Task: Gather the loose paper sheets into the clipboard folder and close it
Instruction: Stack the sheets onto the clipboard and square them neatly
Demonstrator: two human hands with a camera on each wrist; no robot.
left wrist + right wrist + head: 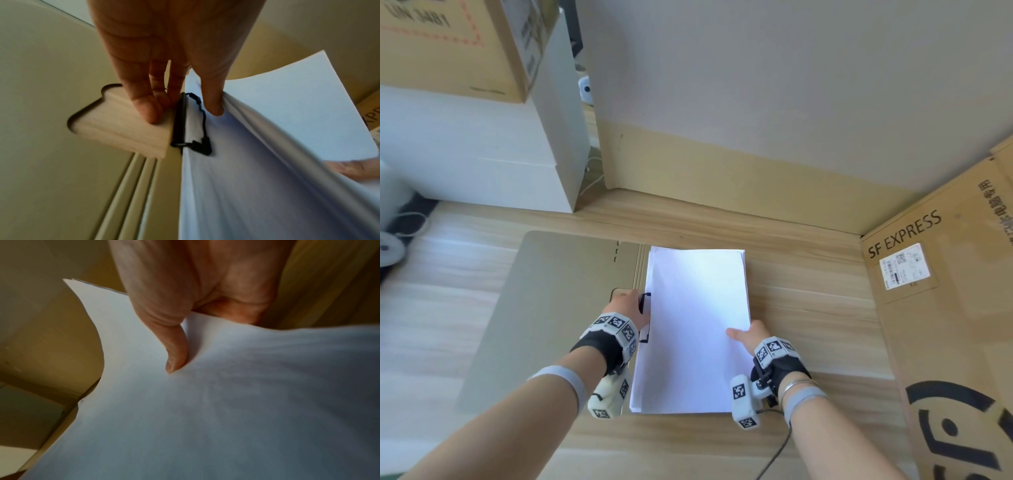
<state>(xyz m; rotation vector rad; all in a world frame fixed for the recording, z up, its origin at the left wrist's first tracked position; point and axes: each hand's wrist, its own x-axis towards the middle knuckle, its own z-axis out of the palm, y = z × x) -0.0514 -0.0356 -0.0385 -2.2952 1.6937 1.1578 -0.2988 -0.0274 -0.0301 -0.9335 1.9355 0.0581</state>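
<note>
A beige clipboard folder (558, 308) lies open on the wooden table (808, 291), its cover spread to the left. A stack of white paper sheets (695, 325) rests on its right half. The black wire clip (645, 301) sits at the stack's left edge. My left hand (626, 305) is at the clip. In the left wrist view its straight fingers (152, 112) touch beside the clip bar (179, 123), and the thumb presses the paper (257, 178) inside the wire loop. My right hand (748, 334) pinches the stack's right edge, thumb (176, 345) on top of the sheets (205, 418), fingers underneath.
A large SF Express cardboard box (928, 308) stands close on the right. A white box (482, 147) with a brown carton (448, 44) on it sits at the back left. A wall with a beige skirting (722, 171) runs behind. A cable (774, 455) trails from my right wrist.
</note>
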